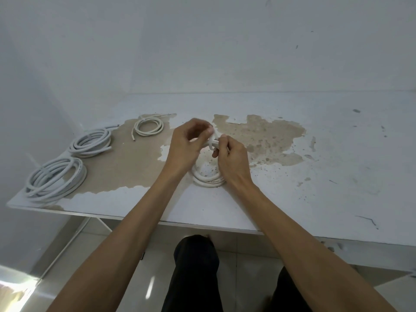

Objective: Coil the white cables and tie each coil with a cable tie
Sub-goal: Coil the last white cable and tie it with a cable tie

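1. Head view looks down on a white table (315, 176) whose paint has worn away in large brown patches; it stands against a pale wall (202, 41).
2. Biggest of the cables, a loose white coil (56, 179), lies at the table's near left corner.
3. Just behind it sits a second white coil (91, 143), somewhat smaller.
4. Farther back, a small tied coil (148, 126) rests on the bare brown patch, one cut end trailing toward the front.
5. Near the table's middle, the coil being worked (208, 176) stands tilted, its lower loops on the surface and its top lifted between both hands.
6. Left hand (186, 145) is curled closed, pinching something white at the coil's top; the cable tie cannot be made out clearly.
7. Right hand (231, 158) grips the top of the same coil, fingers closed around it.
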The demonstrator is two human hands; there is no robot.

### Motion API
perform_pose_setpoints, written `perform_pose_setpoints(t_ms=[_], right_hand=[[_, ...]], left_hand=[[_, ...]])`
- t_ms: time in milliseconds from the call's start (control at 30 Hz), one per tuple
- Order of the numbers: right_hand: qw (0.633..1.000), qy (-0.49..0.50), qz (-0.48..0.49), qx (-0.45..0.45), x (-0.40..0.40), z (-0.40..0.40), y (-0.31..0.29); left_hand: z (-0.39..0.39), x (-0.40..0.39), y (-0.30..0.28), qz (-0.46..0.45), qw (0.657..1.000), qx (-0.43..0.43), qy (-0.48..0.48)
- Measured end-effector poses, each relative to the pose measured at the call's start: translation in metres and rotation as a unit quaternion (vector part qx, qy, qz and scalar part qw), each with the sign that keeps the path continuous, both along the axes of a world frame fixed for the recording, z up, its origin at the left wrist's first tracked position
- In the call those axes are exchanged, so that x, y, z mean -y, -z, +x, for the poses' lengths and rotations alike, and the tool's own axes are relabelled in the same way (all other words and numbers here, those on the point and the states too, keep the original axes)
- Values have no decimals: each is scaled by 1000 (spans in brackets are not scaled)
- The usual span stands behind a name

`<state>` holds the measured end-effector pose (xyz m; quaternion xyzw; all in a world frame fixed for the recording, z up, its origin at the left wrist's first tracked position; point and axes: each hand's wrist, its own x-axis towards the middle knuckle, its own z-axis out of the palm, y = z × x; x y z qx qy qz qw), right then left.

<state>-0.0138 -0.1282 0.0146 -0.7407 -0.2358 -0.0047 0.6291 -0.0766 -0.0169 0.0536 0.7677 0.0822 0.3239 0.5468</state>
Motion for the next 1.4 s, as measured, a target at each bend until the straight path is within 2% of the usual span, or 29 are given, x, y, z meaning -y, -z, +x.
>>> perform_pose_setpoints(t_ms=[67, 133, 300, 400, 600, 733, 900, 1000, 1133, 1300, 1400], right_hand=[[1000, 0, -1, 9, 1, -2, -1], [1000, 5, -2, 21, 1, -4, -1], [1000, 4, 3, 29, 1, -5, -2], [1000, -11, -6, 20, 2, -4, -2], [999, -46, 4, 6, 4, -5, -4], [998, -53, 30, 26, 3, -5, -3], [997, -53, 60, 7, 0, -4, -2], [996, -62, 70, 10, -4, -2, -3], [996, -73, 54, -3, -5, 3, -1], [996, -81, 27, -16, -5, 6, 1], [996, -87, 27, -15, -4, 5, 1]], left_hand=[[2, 8, 4, 70, 997, 7, -35], [3, 10, 0, 94, 994, 2, -48], [7, -7, -32, 186, 977, -102, -13], [3, -16, -41, 191, 973, -126, 29], [1, -28, -46, 217, 964, -143, 51], [7, -31, -37, 202, 968, -143, 44], [9, -34, -31, 194, 972, -121, 52], [9, -33, -24, 200, 975, -89, 44], [14, -28, -31, 156, 987, -28, 19], [16, -26, -31, 99, 994, -35, 4], [13, -27, -32, 102, 993, -51, 17]])
